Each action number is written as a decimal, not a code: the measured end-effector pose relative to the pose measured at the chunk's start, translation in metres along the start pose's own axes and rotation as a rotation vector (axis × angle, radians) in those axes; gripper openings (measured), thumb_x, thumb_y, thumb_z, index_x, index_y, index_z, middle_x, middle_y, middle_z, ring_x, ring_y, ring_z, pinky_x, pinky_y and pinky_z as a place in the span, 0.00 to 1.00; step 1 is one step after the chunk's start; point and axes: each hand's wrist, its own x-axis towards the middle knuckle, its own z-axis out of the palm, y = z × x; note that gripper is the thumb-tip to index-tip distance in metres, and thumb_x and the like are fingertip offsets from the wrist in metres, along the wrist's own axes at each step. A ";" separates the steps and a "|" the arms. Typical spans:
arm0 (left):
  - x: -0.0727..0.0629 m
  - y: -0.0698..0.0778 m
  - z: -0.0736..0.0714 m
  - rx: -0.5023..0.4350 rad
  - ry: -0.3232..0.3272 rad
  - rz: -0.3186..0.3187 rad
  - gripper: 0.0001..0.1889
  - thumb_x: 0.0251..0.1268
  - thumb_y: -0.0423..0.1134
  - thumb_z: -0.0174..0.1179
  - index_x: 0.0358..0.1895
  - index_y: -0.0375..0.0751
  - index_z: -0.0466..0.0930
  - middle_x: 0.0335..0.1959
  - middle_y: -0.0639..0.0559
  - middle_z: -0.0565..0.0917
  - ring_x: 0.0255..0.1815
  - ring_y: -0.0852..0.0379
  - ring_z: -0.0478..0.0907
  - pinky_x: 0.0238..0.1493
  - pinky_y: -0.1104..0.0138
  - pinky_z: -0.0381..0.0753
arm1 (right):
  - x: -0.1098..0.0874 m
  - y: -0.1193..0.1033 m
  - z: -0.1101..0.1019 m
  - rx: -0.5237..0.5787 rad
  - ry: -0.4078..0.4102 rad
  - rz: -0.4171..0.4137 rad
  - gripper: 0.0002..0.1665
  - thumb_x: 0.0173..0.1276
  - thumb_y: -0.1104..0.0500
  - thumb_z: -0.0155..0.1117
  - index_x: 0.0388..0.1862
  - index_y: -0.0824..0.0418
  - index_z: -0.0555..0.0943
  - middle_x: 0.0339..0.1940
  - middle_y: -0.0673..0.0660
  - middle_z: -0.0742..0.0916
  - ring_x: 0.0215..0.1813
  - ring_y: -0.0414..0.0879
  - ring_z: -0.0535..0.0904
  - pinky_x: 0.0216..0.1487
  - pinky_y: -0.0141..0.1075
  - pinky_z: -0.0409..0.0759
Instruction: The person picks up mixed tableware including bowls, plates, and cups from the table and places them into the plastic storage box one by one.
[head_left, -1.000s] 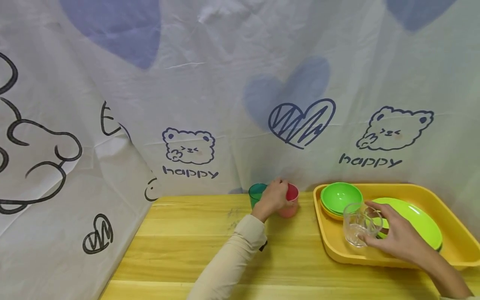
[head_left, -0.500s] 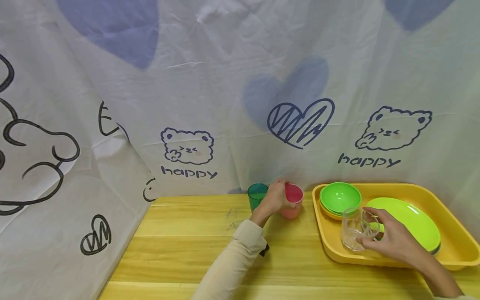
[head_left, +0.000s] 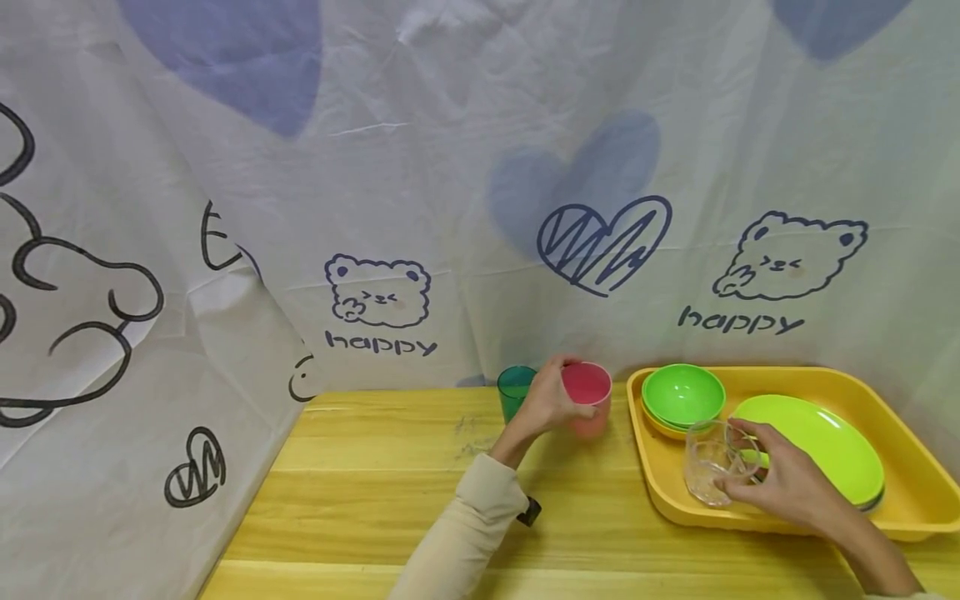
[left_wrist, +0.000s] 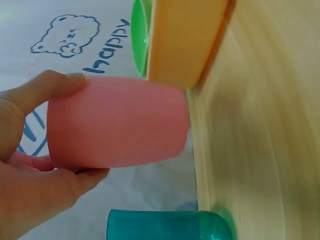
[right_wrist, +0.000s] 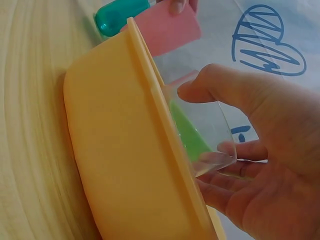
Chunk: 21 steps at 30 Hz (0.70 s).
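My left hand (head_left: 551, 402) grips a pink cup (head_left: 592, 421) near its rim, thumb on one side and fingers on the other. The cup is upright at the back of the table; whether its base touches the wood I cannot tell. Just left of it stands a teal cup (head_left: 513, 390), partly behind the hand. My right hand (head_left: 798, 477) holds a clear faceted cup (head_left: 703, 483) by its side, over the front left part of the yellow tray (head_left: 911, 479). In the right wrist view the tray wall (right_wrist: 115, 135) hides the lower part of the clear cup (right_wrist: 210, 120).
Green bowls (head_left: 682, 396) stacked on a yellow one sit in the tray's back left corner. A lime green plate (head_left: 825, 446) lies right of them on darker plates. A printed white cloth (head_left: 465, 208) hangs behind the wooden table (head_left: 360, 500).
My left hand has shifted the pink cup a little to the right, away from the teal cup. My right hand and the clear cup have come slightly lower and nearer.
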 end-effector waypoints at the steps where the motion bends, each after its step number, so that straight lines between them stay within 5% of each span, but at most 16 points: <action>1: -0.002 0.000 -0.002 -0.046 0.001 0.009 0.42 0.42 0.36 0.82 0.65 0.34 0.72 0.58 0.43 0.79 0.55 0.48 0.77 0.50 0.68 0.83 | 0.000 0.000 0.000 0.000 -0.002 0.001 0.56 0.53 0.49 0.84 0.72 0.74 0.65 0.63 0.75 0.76 0.59 0.75 0.74 0.50 0.63 0.83; 8: -0.014 0.003 -0.013 -0.210 0.044 0.035 0.42 0.45 0.37 0.83 0.67 0.33 0.72 0.58 0.43 0.81 0.56 0.47 0.79 0.53 0.65 0.85 | 0.003 0.004 0.003 0.006 -0.010 0.015 0.57 0.54 0.49 0.83 0.73 0.74 0.64 0.63 0.75 0.76 0.60 0.74 0.74 0.52 0.63 0.82; 15: -0.030 0.001 -0.024 -0.302 0.056 0.082 0.40 0.49 0.36 0.82 0.67 0.34 0.74 0.58 0.46 0.82 0.55 0.52 0.81 0.54 0.64 0.85 | 0.003 0.010 0.007 0.041 -0.021 0.032 0.58 0.54 0.50 0.84 0.73 0.75 0.63 0.64 0.75 0.75 0.61 0.73 0.74 0.44 0.41 0.86; 21: -0.043 -0.002 -0.035 -0.439 0.028 0.116 0.39 0.52 0.31 0.79 0.69 0.33 0.73 0.59 0.42 0.82 0.58 0.42 0.80 0.59 0.55 0.84 | 0.005 0.009 0.006 0.025 -0.031 0.009 0.60 0.54 0.47 0.84 0.73 0.77 0.62 0.64 0.76 0.75 0.61 0.74 0.74 0.45 0.44 0.87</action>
